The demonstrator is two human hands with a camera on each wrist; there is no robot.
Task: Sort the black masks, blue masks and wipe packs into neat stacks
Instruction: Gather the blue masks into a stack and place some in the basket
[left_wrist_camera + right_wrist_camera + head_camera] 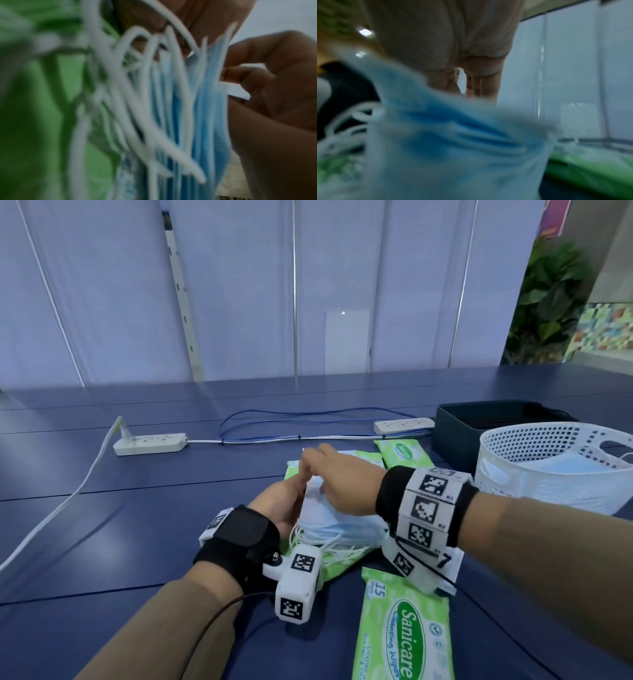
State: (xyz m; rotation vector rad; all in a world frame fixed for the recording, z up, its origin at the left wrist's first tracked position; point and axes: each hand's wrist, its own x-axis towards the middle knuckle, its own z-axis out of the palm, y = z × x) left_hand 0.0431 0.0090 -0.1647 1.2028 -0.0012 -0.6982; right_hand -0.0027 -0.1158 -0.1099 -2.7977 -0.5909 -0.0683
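A stack of blue masks [339, 523] with white ear loops lies on green wipe packs [337, 568] at the table's middle. My left hand [286, 501] presses its palm and straight fingers against the stack's left end. My right hand [337, 477] lies over the top, and its thumb and fingers pinch the upper mask edges. The left wrist view shows the blue masks [202, 108] edge-on, the right wrist view the blue masks [453, 142] blurred below the palm. One wipe pack [404, 625] lies near me, another wipe pack [403, 453] farther back.
A white perforated basket [513, 446] at the right holds more blue masks. Behind it stands a dark bin [455, 436] with black contents. Two power strips [150, 444] and cables run across the far table. A white sheet [452, 563] lies under my right wrist.
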